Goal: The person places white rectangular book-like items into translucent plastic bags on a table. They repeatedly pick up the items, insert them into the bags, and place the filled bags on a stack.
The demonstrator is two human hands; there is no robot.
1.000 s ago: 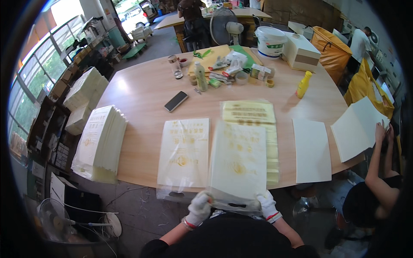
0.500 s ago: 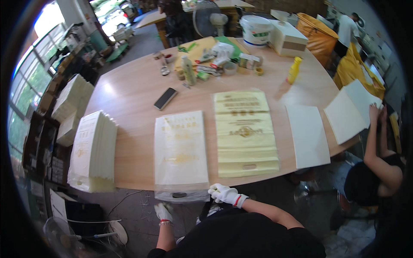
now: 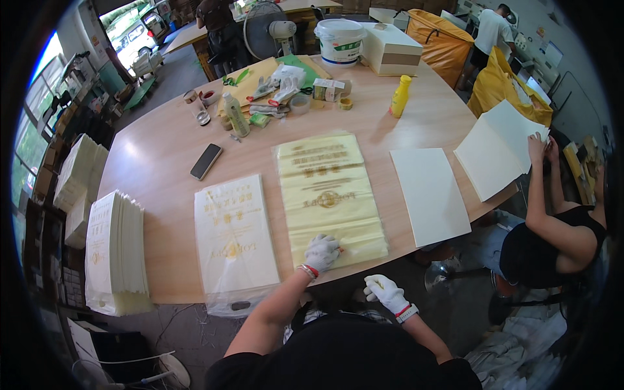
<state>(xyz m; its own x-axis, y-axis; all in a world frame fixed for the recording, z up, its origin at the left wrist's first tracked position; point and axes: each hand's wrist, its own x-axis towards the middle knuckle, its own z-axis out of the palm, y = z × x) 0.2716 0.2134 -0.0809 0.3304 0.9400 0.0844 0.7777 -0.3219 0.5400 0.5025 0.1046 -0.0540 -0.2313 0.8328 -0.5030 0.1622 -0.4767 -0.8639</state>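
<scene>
Pale wood grain covers the broad table [image 3: 156, 169], set in a cluttered workroom. At its near edge lies a flat layer of yellow printed bags [image 3: 335, 224], and on their near end rests the left hand [image 3: 322, 252], in a white glove. Its fingers look bent over the plastic; whether they pinch a layer or only press on it, one cannot tell. Just off the table edge hangs the right hand [image 3: 385, 292], also gloved, its fingers loosely curled with nothing seen between them.

A second ago both hands had a white bagged piece [image 3: 234, 250] over the yellow bags; now it lies to their left, its clear handle end overhanging the edge. That leaves the yellow layer uncovered and the right hand apparently free.

Farther left stands a thick stack of similar pieces [image 3: 107, 253]. To the right lies a plain white board [image 3: 429, 195], and beyond it a co-worker [image 3: 552, 244] handles a folded board [image 3: 494, 149]. Toward the back are a phone [image 3: 207, 161], a yellow bottle [image 3: 400, 97] and a white bucket [image 3: 339, 42].
</scene>
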